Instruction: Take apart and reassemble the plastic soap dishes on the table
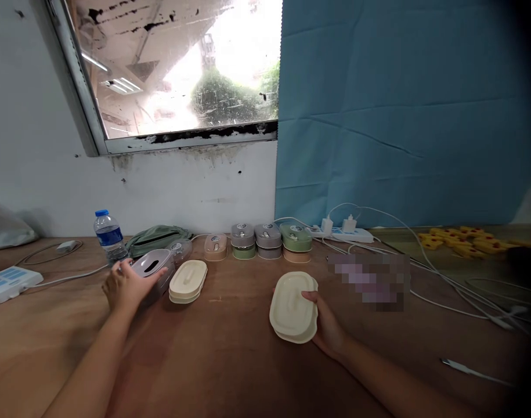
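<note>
My left hand point(128, 284) spans a greyish-mauve box point(154, 262) with a dark oval slot in its top, a tissue box by its look. Its thumb lies along the near edge and the fingers go round the left side. Close to the right of that box lies a small stack of cream oval lids point(188, 278). My right hand point(328, 325) grips another stack of cream oval lids point(293, 305), tilted towards me, thumb on top and fingers hidden beneath. Whether this stack touches the table cannot be made out.
Along the wall stand a pink lunch box point(215, 247) and stacked grey ones point(242, 235), point(268, 236) and a green one point(296, 235). A water bottle point(111, 238) and a green pouch point(156, 239) are behind my left hand. A power strip point(347, 233) trails white cables rightward.
</note>
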Demonstrator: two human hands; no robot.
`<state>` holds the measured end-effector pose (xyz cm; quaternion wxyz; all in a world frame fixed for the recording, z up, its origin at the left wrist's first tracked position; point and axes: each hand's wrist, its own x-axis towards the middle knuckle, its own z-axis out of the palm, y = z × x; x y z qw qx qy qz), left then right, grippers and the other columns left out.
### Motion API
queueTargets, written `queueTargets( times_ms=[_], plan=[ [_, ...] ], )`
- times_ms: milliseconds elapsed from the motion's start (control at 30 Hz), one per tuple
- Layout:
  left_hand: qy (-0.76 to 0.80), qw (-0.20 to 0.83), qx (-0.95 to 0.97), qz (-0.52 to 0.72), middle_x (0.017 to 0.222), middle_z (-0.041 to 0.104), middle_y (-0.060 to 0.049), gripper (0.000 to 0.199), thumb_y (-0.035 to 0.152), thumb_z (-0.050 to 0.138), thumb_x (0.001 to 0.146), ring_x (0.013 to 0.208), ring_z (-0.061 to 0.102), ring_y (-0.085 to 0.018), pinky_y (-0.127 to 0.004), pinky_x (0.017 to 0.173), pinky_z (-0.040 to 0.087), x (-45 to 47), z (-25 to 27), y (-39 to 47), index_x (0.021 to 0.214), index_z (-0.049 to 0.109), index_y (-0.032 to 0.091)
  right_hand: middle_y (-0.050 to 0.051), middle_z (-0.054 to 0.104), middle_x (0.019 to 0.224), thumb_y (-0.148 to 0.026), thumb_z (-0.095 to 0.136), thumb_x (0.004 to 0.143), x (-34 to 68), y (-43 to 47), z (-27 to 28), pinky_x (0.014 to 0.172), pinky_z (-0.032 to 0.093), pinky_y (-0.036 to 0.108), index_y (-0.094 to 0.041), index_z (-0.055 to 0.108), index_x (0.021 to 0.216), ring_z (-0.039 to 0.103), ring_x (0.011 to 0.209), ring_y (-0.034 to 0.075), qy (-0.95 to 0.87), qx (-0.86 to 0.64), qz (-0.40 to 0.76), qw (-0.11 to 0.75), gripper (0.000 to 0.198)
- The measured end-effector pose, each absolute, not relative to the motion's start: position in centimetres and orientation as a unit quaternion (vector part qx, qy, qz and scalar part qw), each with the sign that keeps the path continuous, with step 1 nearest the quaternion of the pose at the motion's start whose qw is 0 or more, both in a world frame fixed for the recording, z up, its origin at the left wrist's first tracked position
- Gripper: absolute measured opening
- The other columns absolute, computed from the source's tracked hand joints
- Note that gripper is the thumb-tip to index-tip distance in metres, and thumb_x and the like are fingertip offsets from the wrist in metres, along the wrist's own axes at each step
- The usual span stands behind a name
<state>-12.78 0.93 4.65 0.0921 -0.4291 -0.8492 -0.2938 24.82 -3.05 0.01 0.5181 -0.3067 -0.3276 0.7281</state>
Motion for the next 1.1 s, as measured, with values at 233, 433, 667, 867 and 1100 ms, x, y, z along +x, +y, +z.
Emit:
queueTargets(
  times_ms=[233,433,667,867,1100],
  plan=[
    [-0.637,0.262,-0.633,-0.353,0.12,0.043,-0.012,0.043,0.045,0.048,0.072,0.119,0.032,-0.028,-0.041,0.101,0.021,-8.1,4.5,-0.5,0.105,0.046,0.017,0.004,0.07,0.083,-0.04,0.052,0.073,24.1,-2.4,-0.2,0.075,0.047,0.033,-0.019,0.058,0.095,0.063,0.085,0.023,-0.308,-0.381,0.663,0.566,0.032],
    [-0.468,0.198,-0.813,-0.286,0.108,0.053,-0.009,0.036,0.04,0.051,0.072,0.106,0.044,-0.027,-0.04,0.092,0.029,-3.7,1.2,-1.2,0.102,0.048,0.02,0.0,0.065,0.066,-0.034,0.059,0.067,21.2,-0.2,-0.8,0.057,0.047,0.027,-0.017,0.057,0.082,0.061,0.063,0.018,-0.387,-0.424,0.554,0.603,0.023],
    [-0.477,0.228,-0.769,-0.359,0.106,0.05,-0.013,0.041,0.032,0.053,0.07,0.102,0.047,-0.027,-0.04,0.086,0.035,-6.5,0.2,-1.6,0.105,0.04,0.016,0.002,0.065,0.075,-0.025,0.053,0.065,13.3,5.0,-1.4,0.057,0.046,0.025,-0.019,0.046,0.093,0.06,0.069,0.019,-0.426,-0.47,0.492,0.596,0.029],
    [-0.52,0.209,-0.753,-0.346,0.108,0.048,-0.014,0.045,0.031,0.054,0.069,0.105,0.045,-0.028,-0.043,0.089,0.034,-8.5,-0.7,-0.9,0.108,0.036,0.016,0.005,0.064,0.083,-0.022,0.042,0.071,6.0,9.4,-0.9,0.061,0.046,0.025,-0.017,0.042,0.099,0.061,0.073,0.018,-0.502,-0.528,0.429,0.534,0.029],
    [-0.553,0.143,-0.761,-0.308,0.119,0.043,-0.012,0.055,0.025,0.055,0.066,0.112,0.041,-0.029,-0.045,0.092,0.036,-8.3,-1.1,-0.3,0.119,0.039,0.02,0.009,0.061,0.085,-0.031,0.051,0.069,4.0,10.3,-0.9,0.07,0.04,0.032,-0.016,0.051,0.084,0.056,0.08,0.023,-0.647,-0.557,0.313,0.416,0.021]
  ],
)
